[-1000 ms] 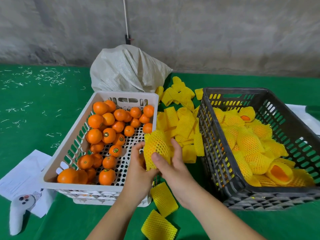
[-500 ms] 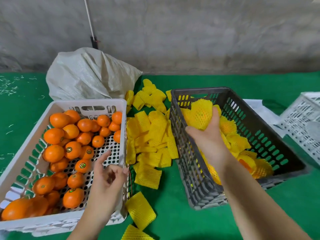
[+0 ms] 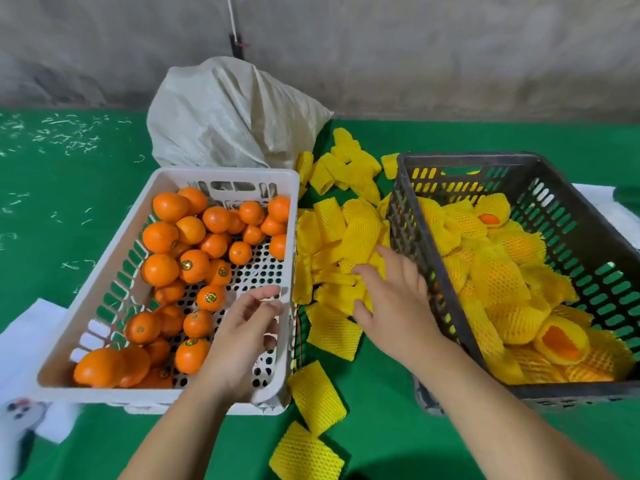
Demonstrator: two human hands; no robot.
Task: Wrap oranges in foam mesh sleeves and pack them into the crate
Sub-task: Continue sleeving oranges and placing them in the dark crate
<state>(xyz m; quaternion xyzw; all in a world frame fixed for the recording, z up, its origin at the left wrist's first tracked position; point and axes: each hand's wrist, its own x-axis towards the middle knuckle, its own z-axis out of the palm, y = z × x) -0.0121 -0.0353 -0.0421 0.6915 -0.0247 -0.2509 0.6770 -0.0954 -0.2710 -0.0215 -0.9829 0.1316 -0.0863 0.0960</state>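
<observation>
Since half a second ago, your right hand [image 3: 398, 299] has left the dark grey crate [image 3: 408, 237], no longer carrying the wrapped orange, and is now reaching into the pile of yellow foam mesh sleeves [image 3: 346, 244] lying between the two crates. Its grip is spread open, fingers straight and pressing down on the sleeves, pinching nothing that you can see. Your left hand [image 3: 242, 330] is hovering over the 5 o'clock corner of the white crate [image 3: 114, 258], grip loosely apart, fingers relaxed and holding nothing, just short of the nearest fruit.

Bare oranges [image 3: 194, 244] are filling the white crate from 12 o'clock round to 7 o'clock, leaving the perforated floor showing toward 4 o'clock. Wrapped oranges [image 3: 498, 282] are piling up in the dark grey crate at 3 o'clock, a few showing orange skin through the sleeve ends. Loose sleeves are trailing from 12 o'clock, behind the crates, down to 6 o'clock, where two single sleeves [image 3: 317, 396] are lying near your forearms on the green desk [image 3: 69, 202].

A pale woven sack [image 3: 235, 116] is slumping at 12 o'clock against the grey wall. White paper [image 3: 31, 327] is lying at 8 o'clock, beside a blurred white controller [image 3: 20, 410].
</observation>
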